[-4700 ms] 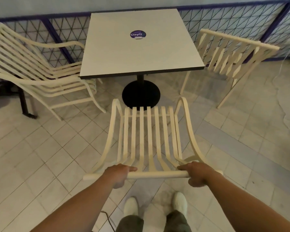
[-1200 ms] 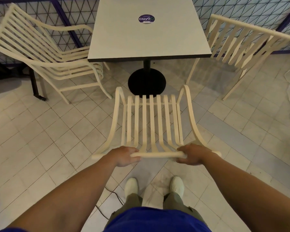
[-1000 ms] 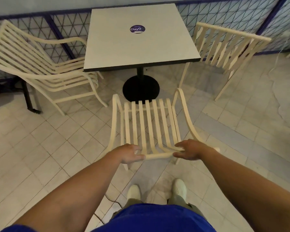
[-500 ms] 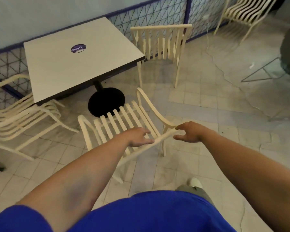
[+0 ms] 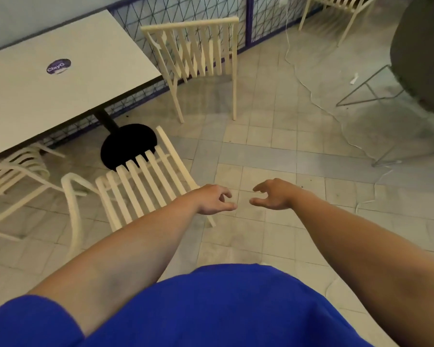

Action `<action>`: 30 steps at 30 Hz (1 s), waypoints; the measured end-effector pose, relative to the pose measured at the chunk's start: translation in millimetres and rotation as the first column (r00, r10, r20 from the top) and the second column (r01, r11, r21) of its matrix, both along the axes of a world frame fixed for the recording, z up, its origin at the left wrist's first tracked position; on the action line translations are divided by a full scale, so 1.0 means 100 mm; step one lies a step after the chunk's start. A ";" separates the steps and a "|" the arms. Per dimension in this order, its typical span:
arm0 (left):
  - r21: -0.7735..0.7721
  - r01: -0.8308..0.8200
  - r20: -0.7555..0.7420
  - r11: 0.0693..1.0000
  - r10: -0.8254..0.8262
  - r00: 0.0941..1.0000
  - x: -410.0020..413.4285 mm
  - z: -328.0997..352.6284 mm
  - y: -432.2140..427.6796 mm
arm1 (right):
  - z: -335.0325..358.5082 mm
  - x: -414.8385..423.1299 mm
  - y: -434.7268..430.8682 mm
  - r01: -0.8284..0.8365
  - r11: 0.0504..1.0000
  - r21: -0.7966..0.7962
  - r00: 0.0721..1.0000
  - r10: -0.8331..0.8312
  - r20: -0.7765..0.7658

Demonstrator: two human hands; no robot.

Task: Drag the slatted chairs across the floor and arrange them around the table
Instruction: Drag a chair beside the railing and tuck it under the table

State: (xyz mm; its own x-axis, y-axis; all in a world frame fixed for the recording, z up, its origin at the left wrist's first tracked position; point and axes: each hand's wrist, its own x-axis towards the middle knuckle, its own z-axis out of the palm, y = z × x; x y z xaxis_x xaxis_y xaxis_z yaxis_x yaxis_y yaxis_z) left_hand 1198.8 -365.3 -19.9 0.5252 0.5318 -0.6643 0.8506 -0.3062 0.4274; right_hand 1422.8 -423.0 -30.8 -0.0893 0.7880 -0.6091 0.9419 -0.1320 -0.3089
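Observation:
The white square table [image 5: 60, 96] with a round purple sticker stands on a black pedestal base [image 5: 128, 144] at the upper left. A cream slatted chair [image 5: 145, 184] sits in front of the table, its seat facing the base. My left hand [image 5: 214, 200] hovers just right of that chair's back, fingers loosely curled, holding nothing. My right hand [image 5: 271, 195] is beside it over bare floor, open and empty. A second slatted chair [image 5: 198, 51] stands at the table's right side. A third slatted chair [image 5: 13, 171] is at the left, partly under the table edge.
A blue wire-mesh fence [image 5: 261, 18] runs along the back. Another cream chair [image 5: 336, 6] stands at the top right. A dark round seat on a wire frame [image 5: 421, 53] fills the right edge. A white cable [image 5: 318, 101] snakes over the tiled floor.
Both hands have let go of the near chair's back rail and pulled off to its right. The view has swung right, so the table and chairs shifted left.

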 end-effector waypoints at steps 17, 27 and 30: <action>-0.099 -0.096 -0.033 0.990 0.093 0.995 0.91 -0.35 1.07 | -0.18 0.96 1.33 -0.143 0.985 -0.097 0.989 0.146 0.023; -0.059 -0.137 -0.022 0.989 0.136 0.990 1.15 -0.27 2.64 | -0.01 1.32 2.86 -0.141 0.988 -0.059 0.989 0.143 0.025; -0.049 -0.150 -0.033 0.987 0.148 0.988 1.25 -0.25 3.04 | 0.02 1.43 3.26 -0.162 0.985 -0.054 0.986 0.164 0.019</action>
